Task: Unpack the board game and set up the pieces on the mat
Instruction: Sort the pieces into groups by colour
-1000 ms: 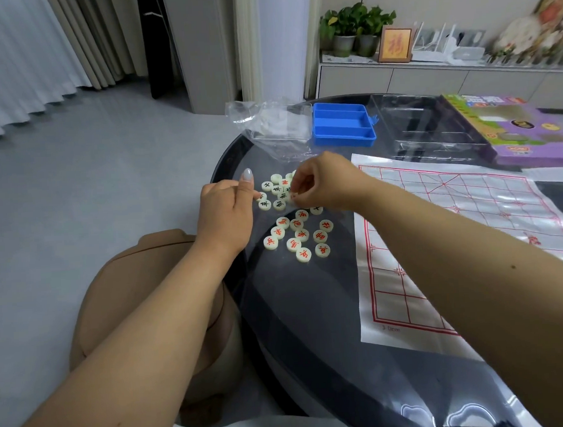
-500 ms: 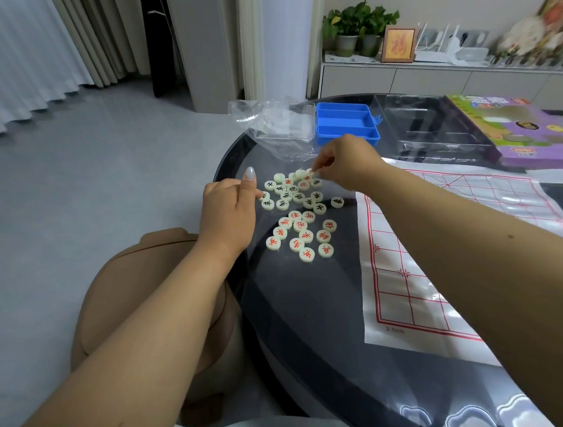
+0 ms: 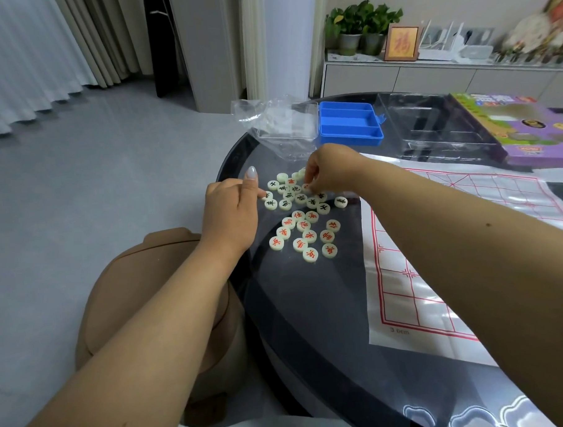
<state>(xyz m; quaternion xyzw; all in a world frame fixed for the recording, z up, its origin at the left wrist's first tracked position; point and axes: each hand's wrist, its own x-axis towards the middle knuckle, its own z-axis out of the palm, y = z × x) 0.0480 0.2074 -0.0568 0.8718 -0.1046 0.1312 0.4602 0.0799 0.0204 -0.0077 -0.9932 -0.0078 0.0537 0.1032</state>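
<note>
Head view: mat point(image 3: 403, 308) margin reads "3.0cm" (faint); pieces point(image 3: 301, 219) bear characters.

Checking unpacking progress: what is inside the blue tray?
The blue tray shows two bare compartments with no pieces in them; the pieces lie on the table. Its near wall hides a strip of the front compartment's floor.
</note>
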